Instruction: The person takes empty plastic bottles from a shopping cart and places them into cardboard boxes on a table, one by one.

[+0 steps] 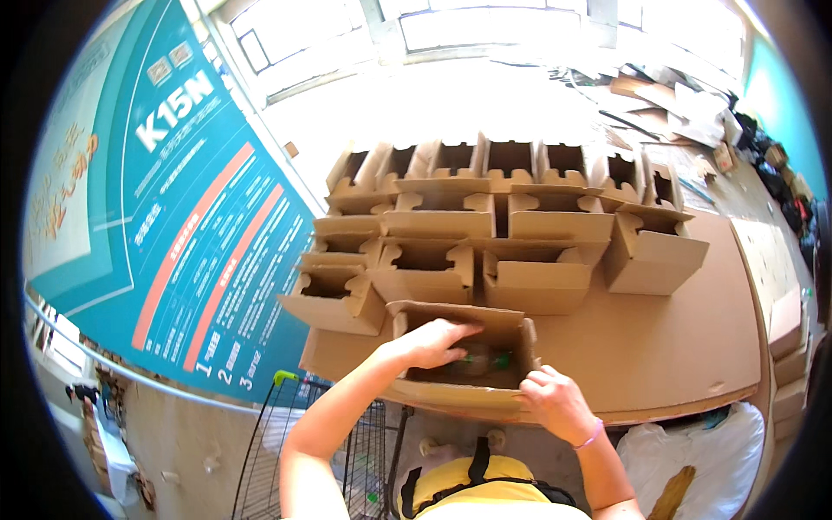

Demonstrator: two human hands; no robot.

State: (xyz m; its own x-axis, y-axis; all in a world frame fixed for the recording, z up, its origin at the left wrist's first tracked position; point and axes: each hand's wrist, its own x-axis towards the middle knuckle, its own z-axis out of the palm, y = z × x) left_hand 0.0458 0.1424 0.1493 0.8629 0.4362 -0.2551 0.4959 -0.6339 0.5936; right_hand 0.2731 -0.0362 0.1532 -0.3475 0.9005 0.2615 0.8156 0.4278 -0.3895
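Note:
An upright, open-topped cardboard box (459,397) stands at the table's near edge, right in front of me. Into its top from the left reaches my left hand (431,342), thumb and fingers apart. Just below those fingers, clear plastic bottles (475,364) with green parts lie in the box; how many is hidden. My right hand (555,404), with a pink band at the wrist, has its fingers closed on the box's near right corner.
Several open cardboard boxes (542,286) stand in rows behind this one on a cardboard-covered table (685,338). A black wire cart (364,442) is at lower left, a white sack (693,459) at lower right. A large blue printed panel (199,234) rises at left.

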